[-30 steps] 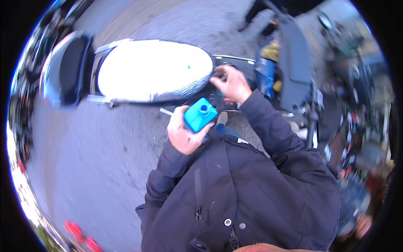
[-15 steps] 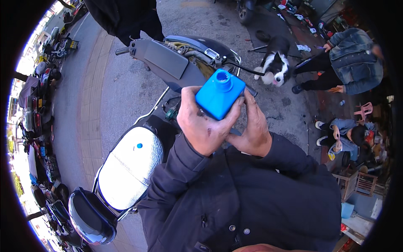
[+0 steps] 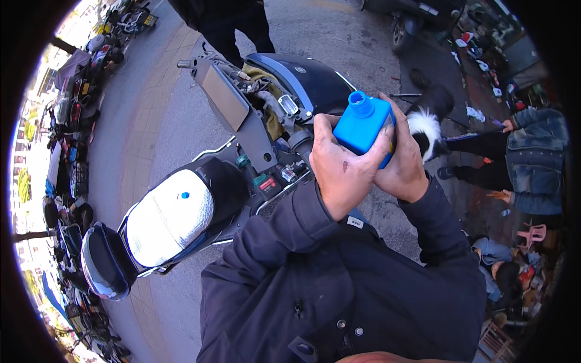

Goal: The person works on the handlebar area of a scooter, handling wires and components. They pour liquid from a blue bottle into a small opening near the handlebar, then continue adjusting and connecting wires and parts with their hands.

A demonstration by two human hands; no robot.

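Both my hands are wrapped round a blue plastic bottle (image 3: 361, 126). It is uncapped, with its open neck facing up and leaning a little to the left. My left hand (image 3: 346, 166) grips its near left side, and my right hand (image 3: 407, 162) closes on the right side. To the left stands a partly stripped scooter (image 3: 260, 130), its front panels off and wires showing. On the silver cover (image 3: 163, 227) over its seat lies a small blue cap (image 3: 185, 195). A green and red cordless tool (image 3: 264, 183) rests on the scooter's footboard.
A black and white dog (image 3: 425, 124) is just beyond my right hand. One person in dark clothes (image 3: 227, 24) stands past the scooter; another in a denim jacket (image 3: 532, 160) is at the right. Someone sits near a pink stool (image 3: 532, 235). Parked scooters (image 3: 75, 139) line the left.
My hands and the bottle have shifted right in the view, which has turned too. More of the scooter's front and the cordless tool now show. The dog has turned its head away.
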